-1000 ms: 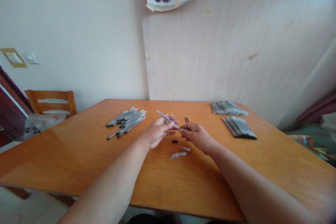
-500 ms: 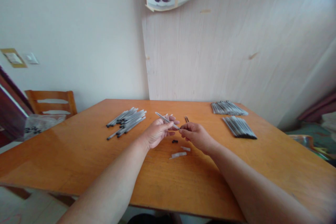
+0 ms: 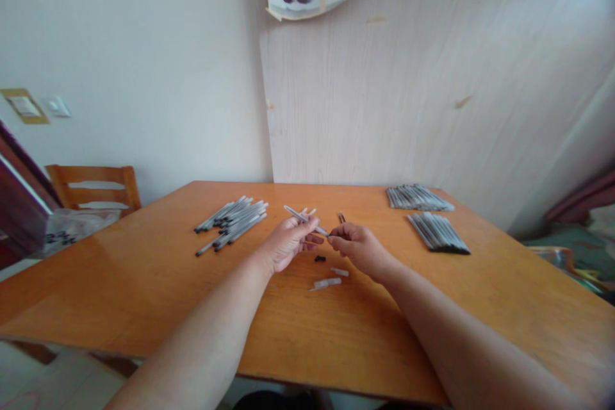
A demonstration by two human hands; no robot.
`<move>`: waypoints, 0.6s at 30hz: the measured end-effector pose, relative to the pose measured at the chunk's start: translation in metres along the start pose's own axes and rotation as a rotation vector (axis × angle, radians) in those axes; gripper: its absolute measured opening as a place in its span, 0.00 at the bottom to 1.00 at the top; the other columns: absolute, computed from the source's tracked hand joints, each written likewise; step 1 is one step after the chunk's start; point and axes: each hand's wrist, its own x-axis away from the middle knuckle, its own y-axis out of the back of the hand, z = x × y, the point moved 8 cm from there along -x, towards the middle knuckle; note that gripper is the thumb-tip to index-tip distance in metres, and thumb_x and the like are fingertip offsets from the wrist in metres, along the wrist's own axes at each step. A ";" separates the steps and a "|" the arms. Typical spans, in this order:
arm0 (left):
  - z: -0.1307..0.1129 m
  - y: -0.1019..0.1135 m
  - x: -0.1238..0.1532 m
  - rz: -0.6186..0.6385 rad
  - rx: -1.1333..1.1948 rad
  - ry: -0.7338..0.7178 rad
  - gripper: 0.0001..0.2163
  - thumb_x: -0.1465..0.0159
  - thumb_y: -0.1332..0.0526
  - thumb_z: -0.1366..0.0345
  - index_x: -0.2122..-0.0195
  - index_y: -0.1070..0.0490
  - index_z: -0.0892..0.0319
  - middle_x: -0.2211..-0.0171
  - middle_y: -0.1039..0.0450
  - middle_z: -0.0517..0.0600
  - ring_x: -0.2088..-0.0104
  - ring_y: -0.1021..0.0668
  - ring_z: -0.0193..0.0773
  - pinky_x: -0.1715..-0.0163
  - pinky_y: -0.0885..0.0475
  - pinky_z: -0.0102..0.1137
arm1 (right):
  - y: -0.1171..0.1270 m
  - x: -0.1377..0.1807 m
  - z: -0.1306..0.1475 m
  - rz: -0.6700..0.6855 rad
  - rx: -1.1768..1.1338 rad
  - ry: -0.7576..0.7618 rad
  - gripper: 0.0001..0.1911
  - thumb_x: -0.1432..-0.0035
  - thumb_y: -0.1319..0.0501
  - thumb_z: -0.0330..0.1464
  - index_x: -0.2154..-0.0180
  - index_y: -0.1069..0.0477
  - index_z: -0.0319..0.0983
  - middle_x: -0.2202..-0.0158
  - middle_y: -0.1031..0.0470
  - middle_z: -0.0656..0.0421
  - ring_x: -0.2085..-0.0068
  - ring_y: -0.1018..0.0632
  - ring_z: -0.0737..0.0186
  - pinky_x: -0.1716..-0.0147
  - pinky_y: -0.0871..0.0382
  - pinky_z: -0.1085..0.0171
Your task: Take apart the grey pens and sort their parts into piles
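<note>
Over the middle of the table, my left hand (image 3: 291, 240) is closed on a clear pen (image 3: 296, 212) that slants down to the right. One or two more pale pen ends poke out behind its fingers. My right hand (image 3: 354, 245) pinches the pen's dark tip end from the right, so both hands meet on it. Just below them lies a small black piece (image 3: 319, 259). Nearer me are small translucent plastic pieces (image 3: 327, 282). A thin dark item (image 3: 341, 218) sticks out behind my right hand; its kind is unclear.
A loose heap of pens (image 3: 235, 218) lies at the left of the wooden table (image 3: 120, 295). Two neat rows of pens, a far one (image 3: 418, 197) and a nearer one (image 3: 438, 233), lie at the right. A chair (image 3: 93, 186) holds a plastic bag (image 3: 79, 227) with black pieces.
My left fingers have shifted slightly around the pen, curling in a little. The right hand and the things on the table stay where they were.
</note>
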 end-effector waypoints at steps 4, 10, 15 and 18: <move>-0.003 -0.005 0.002 0.060 0.057 -0.014 0.14 0.43 0.33 0.63 0.58 0.32 0.61 0.59 0.24 0.56 0.62 0.20 0.38 0.64 0.29 0.30 | 0.001 0.001 0.002 -0.010 0.008 0.001 0.12 0.47 0.41 0.39 0.68 0.30 0.36 0.76 0.33 0.63 0.76 0.35 0.69 0.75 0.41 0.68; 0.004 0.002 -0.004 -0.012 0.012 0.026 0.13 0.42 0.33 0.60 0.63 0.31 0.63 0.64 0.22 0.57 0.67 0.20 0.37 0.67 0.29 0.28 | 0.000 0.002 0.006 -0.007 0.047 0.018 0.11 0.47 0.41 0.38 0.68 0.30 0.36 0.76 0.33 0.62 0.75 0.34 0.68 0.75 0.42 0.68; 0.007 0.006 -0.004 -0.063 0.010 0.053 0.14 0.43 0.33 0.59 0.64 0.31 0.63 0.67 0.23 0.55 0.69 0.20 0.36 0.72 0.29 0.26 | -0.001 0.000 0.004 -0.018 0.110 0.045 0.10 0.47 0.41 0.37 0.68 0.29 0.35 0.76 0.34 0.62 0.75 0.36 0.69 0.76 0.44 0.68; 0.008 0.007 -0.004 -0.082 0.019 0.057 0.14 0.45 0.32 0.59 0.65 0.31 0.63 0.68 0.23 0.55 0.70 0.20 0.37 0.73 0.29 0.26 | -0.002 0.000 0.004 -0.021 0.132 0.051 0.10 0.47 0.41 0.36 0.69 0.29 0.35 0.77 0.36 0.63 0.75 0.37 0.69 0.77 0.45 0.68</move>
